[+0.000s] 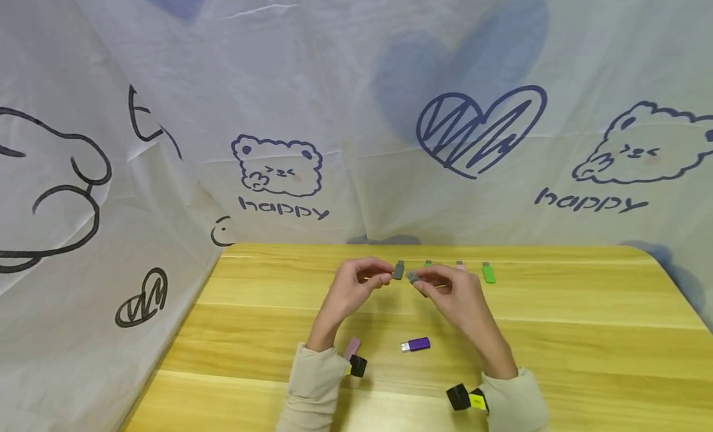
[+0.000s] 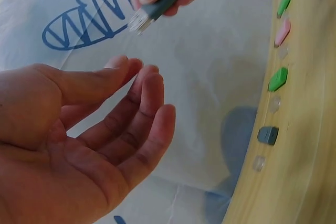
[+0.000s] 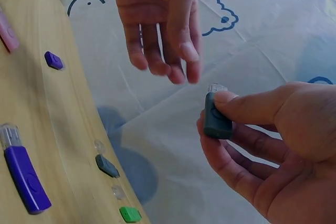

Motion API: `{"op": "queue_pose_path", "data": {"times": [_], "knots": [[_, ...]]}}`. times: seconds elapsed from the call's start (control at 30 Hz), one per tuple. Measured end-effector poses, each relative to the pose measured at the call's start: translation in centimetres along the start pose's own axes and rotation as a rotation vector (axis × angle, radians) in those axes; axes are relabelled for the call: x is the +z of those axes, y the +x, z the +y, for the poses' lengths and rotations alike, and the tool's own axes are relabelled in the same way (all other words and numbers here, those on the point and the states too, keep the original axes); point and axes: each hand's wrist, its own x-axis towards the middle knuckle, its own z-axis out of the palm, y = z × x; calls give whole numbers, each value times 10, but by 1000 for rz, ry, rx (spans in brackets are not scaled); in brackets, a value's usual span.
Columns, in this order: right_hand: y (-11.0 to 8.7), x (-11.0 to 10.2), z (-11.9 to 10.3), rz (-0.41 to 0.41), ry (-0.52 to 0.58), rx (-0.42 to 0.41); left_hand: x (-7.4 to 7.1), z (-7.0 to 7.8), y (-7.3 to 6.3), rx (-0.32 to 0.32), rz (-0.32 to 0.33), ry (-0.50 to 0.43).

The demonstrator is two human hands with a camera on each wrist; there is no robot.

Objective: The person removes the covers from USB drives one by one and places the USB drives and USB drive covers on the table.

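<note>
My right hand (image 1: pixel 453 293) pinches a dark grey-green USB stick (image 3: pixel 218 119) between thumb and fingers. Its clear capped end (image 2: pixel 140 22) points toward the left hand in the left wrist view. Holding nothing, my left hand (image 1: pixel 353 289) is raised beside it with fingers loosely bent; a gap separates its fingertips from the held stick. Another dark grey USB stick (image 1: pixel 398 271) lies on the table, and in the head view it appears between the two hands. Both wrist views show this one (image 2: pixel 268 135) (image 3: pixel 107 166) apart from the hands.
On the wooden table (image 1: pixel 250 345), a purple USB stick (image 1: pixel 419 344) and a pink one (image 1: pixel 353 347) lie nearer me. A small purple one (image 3: pixel 54 60) is by the left. Along the back are green sticks (image 1: pixel 488 273) and a pink stick (image 2: pixel 282 32). A printed cloth (image 1: pixel 356 110) hangs behind.
</note>
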Motion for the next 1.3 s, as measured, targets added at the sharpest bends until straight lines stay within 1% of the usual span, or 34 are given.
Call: {"op": "queue_pose_path", "data": {"times": [0.2,0.33,0.53,0.7,0.9,1.07,1.3], "knots": [[-1,7,-3,1,56,-26,6,3,-1,5,-37,-71],[-1,11,-5,30,89,-32,8,4,0,10,-30,-113],[0,14,-6,41,119,-33,9,6,0,-14,-5,-154],[1,15,-7,37,116,-45,10,5,1,-14,7,-165],[1,16,-8,16,108,-52,9,5,1,-34,40,-171],[1,16,-11,12,100,-56,7,6,0,-42,51,-176],[0,16,-13,26,100,-57,7,8,1,-15,76,-167]]}}
